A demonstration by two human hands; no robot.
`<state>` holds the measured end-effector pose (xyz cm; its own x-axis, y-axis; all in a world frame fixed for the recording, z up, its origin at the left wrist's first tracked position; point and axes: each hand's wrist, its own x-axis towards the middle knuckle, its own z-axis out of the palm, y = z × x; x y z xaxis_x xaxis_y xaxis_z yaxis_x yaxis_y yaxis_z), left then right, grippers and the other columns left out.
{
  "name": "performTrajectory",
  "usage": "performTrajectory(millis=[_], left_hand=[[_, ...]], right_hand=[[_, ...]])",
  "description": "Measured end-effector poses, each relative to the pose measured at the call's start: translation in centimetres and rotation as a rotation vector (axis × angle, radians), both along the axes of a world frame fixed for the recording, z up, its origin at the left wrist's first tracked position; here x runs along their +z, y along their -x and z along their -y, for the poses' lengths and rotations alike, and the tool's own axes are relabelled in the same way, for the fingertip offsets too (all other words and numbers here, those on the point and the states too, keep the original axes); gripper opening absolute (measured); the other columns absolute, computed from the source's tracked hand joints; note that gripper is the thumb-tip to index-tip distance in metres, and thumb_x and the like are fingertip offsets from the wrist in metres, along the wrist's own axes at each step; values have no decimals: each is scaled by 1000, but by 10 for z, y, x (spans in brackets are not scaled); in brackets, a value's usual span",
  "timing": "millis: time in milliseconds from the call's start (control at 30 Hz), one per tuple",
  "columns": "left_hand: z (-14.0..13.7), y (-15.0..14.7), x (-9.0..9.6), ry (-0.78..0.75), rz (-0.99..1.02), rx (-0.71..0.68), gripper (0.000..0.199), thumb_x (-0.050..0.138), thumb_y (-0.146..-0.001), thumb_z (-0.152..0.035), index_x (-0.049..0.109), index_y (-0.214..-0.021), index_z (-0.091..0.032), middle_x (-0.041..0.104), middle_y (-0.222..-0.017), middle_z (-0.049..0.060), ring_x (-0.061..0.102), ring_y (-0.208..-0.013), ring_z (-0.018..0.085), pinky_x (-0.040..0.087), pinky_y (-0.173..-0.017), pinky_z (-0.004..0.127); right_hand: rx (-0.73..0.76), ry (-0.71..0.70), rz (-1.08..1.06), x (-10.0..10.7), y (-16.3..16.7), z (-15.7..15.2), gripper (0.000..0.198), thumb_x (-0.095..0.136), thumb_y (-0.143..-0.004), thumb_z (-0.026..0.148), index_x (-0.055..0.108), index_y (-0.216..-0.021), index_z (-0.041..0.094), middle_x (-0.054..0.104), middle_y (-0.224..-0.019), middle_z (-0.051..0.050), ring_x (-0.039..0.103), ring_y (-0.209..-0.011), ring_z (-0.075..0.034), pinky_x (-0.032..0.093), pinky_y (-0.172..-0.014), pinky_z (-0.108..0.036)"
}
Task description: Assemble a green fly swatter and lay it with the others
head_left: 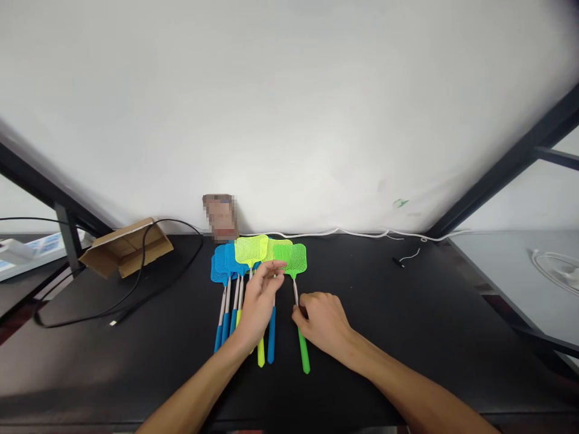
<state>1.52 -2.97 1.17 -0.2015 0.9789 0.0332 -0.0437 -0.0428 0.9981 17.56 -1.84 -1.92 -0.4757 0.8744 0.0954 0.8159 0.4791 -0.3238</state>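
Note:
A green fly swatter (pixel 297 259) lies at the right end of a fanned row of swatters on the black table. My right hand (pixel 323 319) is closed around its metal shaft, just above the green grip. Over the middle of the row, my left hand (pixel 260 298) has its fingers loosely bent and thumb apart, near the lower edge of the mesh heads. Several blue fly swatters (pixel 220 268) overlap on the left, and a yellow fly swatter (pixel 251 248) lies across them. My left hand hides some of the shafts and grips.
An open cardboard box (pixel 129 247) lies at the back left, with a black cable (pixel 136 301) looping over it. A blurred brownish box (pixel 221 217) leans on the wall. A white cable (pixel 312 234) runs along the wall, and a short black-tipped cord (pixel 398 262) lies right.

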Motion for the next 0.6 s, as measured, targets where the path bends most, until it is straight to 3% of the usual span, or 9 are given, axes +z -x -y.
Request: performTrajectory(millis=[167,300,400,500,600], left_hand=[[-14,31,11,-100,-312,39,19,58,-95,-36,66,-102,-20,70,-104,6,66,-103,23,49,-89,32],[-20,60,21,-98,-940,62,23,50,-98,-35,61,-83,-21,66,-80,3,60,-75,20,40,-68,31],[-21,68,21,-11,-1254,45,33,51,-95,-35,51,-65,-21,59,-66,3,53,-62,19,29,-58,32],[-19,60,14,79,-1397,-97,48,53,-94,-43,43,-52,-22,53,-53,4,52,-55,20,29,-58,33],[-13,44,6,57,-1489,-210,51,59,-90,-52,50,-51,-21,62,-59,8,61,-62,26,40,-75,41]], right_hand=[[0,15,-5,0,-2,0,29,55,-96,28,60,-69,19,71,-69,-2,64,-63,-16,17,-56,-32],[2,27,-34,2,-3,-1,30,56,-97,32,57,-70,20,70,-70,0,63,-62,-15,18,-56,-31],[2,31,-63,3,-4,-1,27,57,-97,33,57,-73,20,70,-72,1,64,-63,-15,19,-57,-31],[3,36,-76,4,-4,-1,23,57,-97,31,58,-78,20,71,-74,1,65,-64,-16,20,-57,-31],[2,39,-79,4,-4,-2,22,58,-97,32,58,-78,20,71,-73,1,65,-63,-16,20,-57,-31]])
